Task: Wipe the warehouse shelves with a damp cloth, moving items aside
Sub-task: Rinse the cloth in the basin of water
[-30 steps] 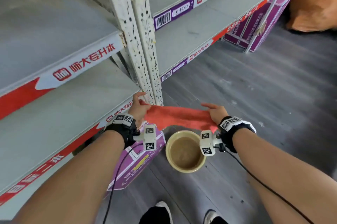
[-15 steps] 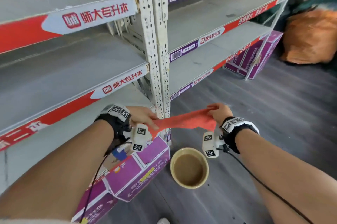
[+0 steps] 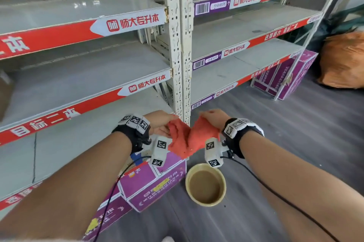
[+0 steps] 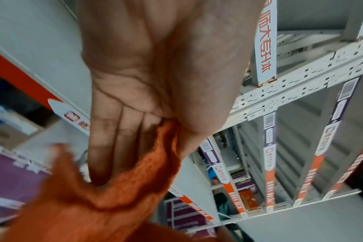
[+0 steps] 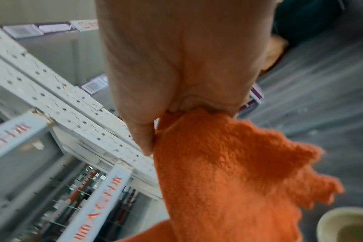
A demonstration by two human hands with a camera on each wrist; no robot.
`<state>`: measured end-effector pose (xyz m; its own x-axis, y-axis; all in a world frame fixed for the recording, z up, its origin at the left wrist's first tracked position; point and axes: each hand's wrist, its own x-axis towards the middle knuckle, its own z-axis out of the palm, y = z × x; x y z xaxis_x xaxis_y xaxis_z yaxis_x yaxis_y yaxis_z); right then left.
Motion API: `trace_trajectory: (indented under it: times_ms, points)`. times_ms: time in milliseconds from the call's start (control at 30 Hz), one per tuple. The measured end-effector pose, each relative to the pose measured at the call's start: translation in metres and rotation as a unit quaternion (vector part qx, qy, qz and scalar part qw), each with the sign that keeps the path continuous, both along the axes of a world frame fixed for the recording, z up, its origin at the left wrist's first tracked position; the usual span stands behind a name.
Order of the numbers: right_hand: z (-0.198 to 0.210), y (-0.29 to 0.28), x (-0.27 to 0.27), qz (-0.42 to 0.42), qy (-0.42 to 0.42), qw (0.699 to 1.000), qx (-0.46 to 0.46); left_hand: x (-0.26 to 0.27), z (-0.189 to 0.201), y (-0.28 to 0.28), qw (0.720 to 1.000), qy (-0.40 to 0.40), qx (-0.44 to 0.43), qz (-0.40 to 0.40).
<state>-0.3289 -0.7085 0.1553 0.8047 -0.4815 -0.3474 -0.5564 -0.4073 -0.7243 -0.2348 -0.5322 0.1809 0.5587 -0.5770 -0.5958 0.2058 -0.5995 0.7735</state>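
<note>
Both hands hold the orange cloth (image 3: 189, 137) bunched between them in front of the white shelf upright (image 3: 180, 44): left hand (image 3: 160, 124) pinches one end under its thumb, right hand (image 3: 211, 118) has its fingers curled tight on the other. Shelves (image 3: 82, 76) carry red and white edge strips reading 师大专升本 and 目标二本, plus purple barcode labels. Purple printed box (image 3: 149, 182) and yellow basin (image 3: 205, 185) of murky water sit on the floor below the cloth

I read "师大专升本" on the shelf-edge strips (image 3: 136, 21); purple barcode label (image 3: 211, 7) w/ "11-B-XXXX"; purple boxes' (image 3: 149, 184) print illegible.
</note>
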Motion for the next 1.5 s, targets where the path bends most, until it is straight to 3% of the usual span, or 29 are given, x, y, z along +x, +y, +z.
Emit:
trace_trajectory:
  times_ms: [133, 233, 367, 400, 500, 567, 633, 700, 767, 833, 900, 967, 1067, 1167, 1267, 1367, 1500]
  points:
    - [-0.002, 0.022, 0.020, 0.002, -0.018, 0.979, 0.204, -0.017, 0.016, -0.005, 0.994, 0.028, -0.089, -0.051]
    - [0.017, 0.035, 0.019, 0.040, -0.030, 0.977, 0.208, -0.013, 0.029, 0.002, 0.993, -0.006, -0.086, -0.080]
    - [0.045, 0.049, 0.029, 0.034, -0.068, 0.979, 0.187, 0.014, 0.049, 0.023, 0.971, -0.227, -0.047, -0.059]
    - [0.055, 0.056, 0.036, 0.043, -0.077, 0.977, 0.194, 0.025, 0.051, 0.031, 0.964, -0.252, -0.054, -0.062]
    - [0.085, 0.081, 0.059, 0.072, -0.111, 0.968, 0.214, 0.051, 0.054, 0.059, 0.972, -0.156, -0.108, -0.141]
    - [0.099, 0.088, 0.070, 0.067, -0.147, 0.963, 0.214, 0.068, 0.055, 0.072, 0.973, -0.136, -0.113, -0.152]
    - [0.103, 0.105, 0.085, 0.047, -0.163, 0.957, 0.237, 0.092, 0.055, 0.095, 0.978, -0.093, -0.167, -0.089]
    - [0.102, 0.120, 0.094, 0.076, -0.117, 0.962, 0.235, 0.110, 0.056, 0.114, 0.972, -0.039, -0.230, 0.006]
    - [0.096, 0.131, 0.105, 0.103, -0.079, 0.968, 0.214, 0.125, 0.057, 0.127, 0.968, -0.040, -0.236, 0.078]
    - [0.087, 0.139, 0.120, 0.046, -0.112, 0.962, 0.245, 0.143, 0.051, 0.135, 0.961, -0.038, -0.234, 0.145]
    - [0.077, 0.142, 0.137, -0.013, -0.171, 0.955, 0.244, 0.156, 0.045, 0.140, 0.964, -0.019, -0.220, 0.150]
    - [0.069, 0.144, 0.152, -0.016, -0.194, 0.960, 0.203, 0.168, 0.035, 0.142, 0.983, -0.032, -0.156, 0.091]
    - [0.062, 0.140, 0.172, 0.030, -0.175, 0.977, 0.120, 0.187, 0.026, 0.129, 0.979, -0.137, -0.105, 0.107]
    - [0.064, 0.124, 0.204, 0.033, -0.195, 0.979, 0.050, 0.214, 0.035, 0.102, 0.924, -0.357, -0.071, 0.114]
    - [0.079, 0.103, 0.237, 0.039, -0.210, 0.977, 0.015, 0.237, 0.050, 0.078, 0.865, -0.490, -0.063, 0.084]
    - [0.095, 0.078, 0.269, 0.038, -0.204, 0.978, -0.009, 0.261, 0.060, 0.056, 0.837, -0.537, -0.051, 0.087]
    - [0.093, 0.053, 0.297, 0.056, -0.082, 0.991, -0.087, 0.295, 0.037, 0.035, 0.853, -0.512, 0.099, -0.016]
